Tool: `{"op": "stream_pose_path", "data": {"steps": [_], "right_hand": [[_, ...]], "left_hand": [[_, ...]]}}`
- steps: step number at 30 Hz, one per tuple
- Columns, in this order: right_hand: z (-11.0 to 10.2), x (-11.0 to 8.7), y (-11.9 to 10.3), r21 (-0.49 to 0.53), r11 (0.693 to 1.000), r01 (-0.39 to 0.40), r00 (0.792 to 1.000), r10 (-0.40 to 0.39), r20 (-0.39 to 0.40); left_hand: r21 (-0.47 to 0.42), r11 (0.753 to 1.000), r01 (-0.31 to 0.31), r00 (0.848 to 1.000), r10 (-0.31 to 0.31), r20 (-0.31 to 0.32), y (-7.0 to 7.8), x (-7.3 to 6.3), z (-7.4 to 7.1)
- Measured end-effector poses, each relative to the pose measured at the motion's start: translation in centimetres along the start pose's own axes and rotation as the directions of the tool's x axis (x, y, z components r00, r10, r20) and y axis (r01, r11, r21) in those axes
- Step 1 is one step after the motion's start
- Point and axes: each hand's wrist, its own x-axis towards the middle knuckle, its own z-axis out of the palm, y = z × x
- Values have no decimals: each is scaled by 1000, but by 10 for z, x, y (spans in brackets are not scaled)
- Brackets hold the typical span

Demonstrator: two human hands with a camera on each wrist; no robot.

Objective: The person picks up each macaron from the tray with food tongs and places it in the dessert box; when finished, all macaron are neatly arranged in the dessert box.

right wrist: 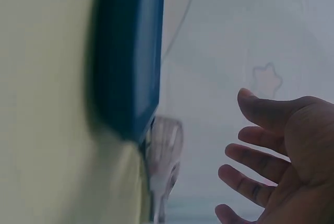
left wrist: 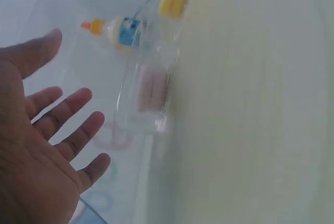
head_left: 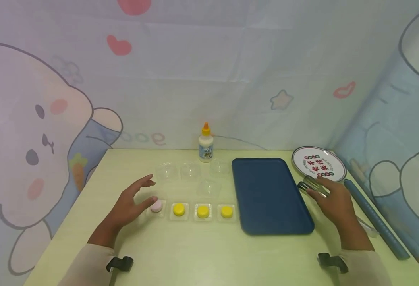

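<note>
My left hand is held over the table with its fingers spread and nothing in them. Close to its thumb, a pink macaron sits in a clear plastic base. Three yellow macarons stand in a row to the right of it, each in its own clear base. On the other side, my right hand hovers above metal tongs with slotted ends. In the right wrist view its fingers are relaxed and apart from the tongs, which lie beside the tray's edge.
A dark blue tray lies right of the macarons. Several clear plastic lids are spread behind them, near a white bottle with an orange tip. A printed white plate and a long blue roll line the right side.
</note>
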Motion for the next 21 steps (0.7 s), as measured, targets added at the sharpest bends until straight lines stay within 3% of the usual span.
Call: {"op": "stream_pose_path", "data": {"steps": [9, 21], "right_hand": [[10, 20, -49, 45, 997, 56, 993, -60, 98], [44, 35, -92, 149, 981, 125, 976, -149, 161]], "left_hand": [[75, 997, 1, 998, -6, 59, 46, 28, 18], [97, 992, 83, 977, -100, 188, 61, 62, 42]]}}
